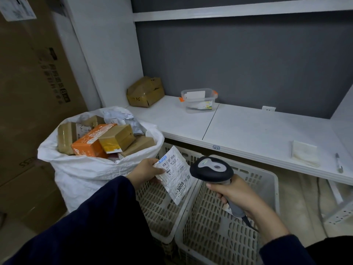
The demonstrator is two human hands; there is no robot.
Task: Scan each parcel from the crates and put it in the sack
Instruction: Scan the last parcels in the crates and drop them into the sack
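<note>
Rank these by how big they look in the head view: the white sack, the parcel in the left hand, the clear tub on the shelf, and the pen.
1. white sack
2. parcel, pinched by the left hand
3. clear tub
4. pen
The parcel is much nearer the camera than the tub, so their real order is unsure.

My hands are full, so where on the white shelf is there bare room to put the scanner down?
The widest bare patch of the white shelf lies between the clear plastic tub and the folded white paper. A smaller one sits in front of the crumpled brown cardboard box. The white woven sack is heaped full.
</note>
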